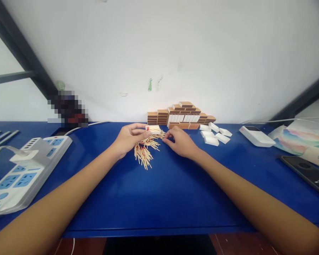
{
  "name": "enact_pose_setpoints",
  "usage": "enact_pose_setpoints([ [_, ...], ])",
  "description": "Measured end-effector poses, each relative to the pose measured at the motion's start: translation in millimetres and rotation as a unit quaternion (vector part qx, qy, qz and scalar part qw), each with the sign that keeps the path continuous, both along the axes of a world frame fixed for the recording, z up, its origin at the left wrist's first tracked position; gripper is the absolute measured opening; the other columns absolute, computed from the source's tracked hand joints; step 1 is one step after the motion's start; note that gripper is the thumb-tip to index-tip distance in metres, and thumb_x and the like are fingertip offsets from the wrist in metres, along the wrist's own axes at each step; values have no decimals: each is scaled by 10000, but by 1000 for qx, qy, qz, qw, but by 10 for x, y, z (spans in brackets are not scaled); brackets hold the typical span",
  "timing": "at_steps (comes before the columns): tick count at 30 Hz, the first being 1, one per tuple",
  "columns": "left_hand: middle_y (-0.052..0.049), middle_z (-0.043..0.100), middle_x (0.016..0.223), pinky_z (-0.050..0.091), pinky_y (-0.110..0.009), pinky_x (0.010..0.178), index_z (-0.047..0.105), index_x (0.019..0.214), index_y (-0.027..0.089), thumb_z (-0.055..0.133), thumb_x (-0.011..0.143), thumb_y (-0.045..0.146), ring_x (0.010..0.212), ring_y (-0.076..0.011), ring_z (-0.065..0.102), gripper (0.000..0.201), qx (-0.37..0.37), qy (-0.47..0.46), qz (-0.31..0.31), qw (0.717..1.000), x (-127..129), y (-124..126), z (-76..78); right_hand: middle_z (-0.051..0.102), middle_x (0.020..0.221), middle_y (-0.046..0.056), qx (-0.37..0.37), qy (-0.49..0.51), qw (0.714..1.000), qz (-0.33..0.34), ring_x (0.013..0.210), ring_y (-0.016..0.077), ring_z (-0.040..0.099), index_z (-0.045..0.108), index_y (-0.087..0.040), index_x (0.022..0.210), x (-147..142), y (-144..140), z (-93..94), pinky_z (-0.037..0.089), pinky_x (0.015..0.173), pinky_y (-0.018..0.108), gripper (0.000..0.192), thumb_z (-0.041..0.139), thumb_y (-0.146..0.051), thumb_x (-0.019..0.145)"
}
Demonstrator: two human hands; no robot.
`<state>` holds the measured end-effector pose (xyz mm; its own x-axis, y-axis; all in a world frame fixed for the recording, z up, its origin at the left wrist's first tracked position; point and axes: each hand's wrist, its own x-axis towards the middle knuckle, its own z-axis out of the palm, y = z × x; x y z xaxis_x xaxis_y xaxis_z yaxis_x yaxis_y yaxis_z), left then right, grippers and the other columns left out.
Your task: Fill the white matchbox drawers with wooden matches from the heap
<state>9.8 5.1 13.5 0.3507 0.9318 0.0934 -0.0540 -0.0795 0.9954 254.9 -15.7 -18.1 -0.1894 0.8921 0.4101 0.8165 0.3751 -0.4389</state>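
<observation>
Near tabletop open; matchbox stack blocks back; power strip left.

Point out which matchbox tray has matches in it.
The tray held in the left hand above the loose matches; the white trays right of it look bare.

Bright even light, soft shadows, wide-angle edge distortion, pixelated patch.

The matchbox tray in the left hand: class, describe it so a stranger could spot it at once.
Start at the blue table and find the loose matches heaped at its middle. Just above them the left hand pinches a small open matchbox tray with matches inside. Unlike the empty white trays lying further right, it is held off the table.
</observation>
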Motion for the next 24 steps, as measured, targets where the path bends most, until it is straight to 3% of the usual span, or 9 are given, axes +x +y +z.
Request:
enact_pose_setpoints([
  [5,-104,816,981,602,-327,794,737,1102,169,910,715,348,830,-198,760,461,22,15,16,1000,-19,21,-16,624,904,85,-42,-64,997,1,902,252,594,615,-202,799,84,19,14,466,826,380,149,669,-232,935],
  [11,-99,819,922,609,-342,761,732,1064,176,896,727,375,806,-222,772,424,28,47,23,998,19,-10,-53,638,931,83,-31,-52,998,12,881,236,588,630,-196,868,158,7,5,467,801,367,89,661,-235,942],
  [15,-97,818,896,608,-341,762,726,1056,170,896,724,366,809,-222,771,421,22,44,31,998,27,-16,-39,633,890,78,-48,-48,997,35,853,234,581,605,-201,817,161,19,27,456,780,365,143,626,-229,955],
  [21,-93,818,900,602,-352,775,720,1060,171,891,717,326,817,-230,773,413,46,72,4,996,60,-56,-65,613,931,75,68,51,995,55,895,231,580,587,-213,899,9,-118,254,465,817,371,104,554,-234,996],
  [24,-98,817,922,594,-346,740,715,1078,168,893,713,324,802,-229,769,435,59,88,-14,994,105,-119,-68,611,956,75,71,55,992,89,923,233,578,589,-223,919,-122,-218,294,471,829,373,91,555,-246,1000],
])
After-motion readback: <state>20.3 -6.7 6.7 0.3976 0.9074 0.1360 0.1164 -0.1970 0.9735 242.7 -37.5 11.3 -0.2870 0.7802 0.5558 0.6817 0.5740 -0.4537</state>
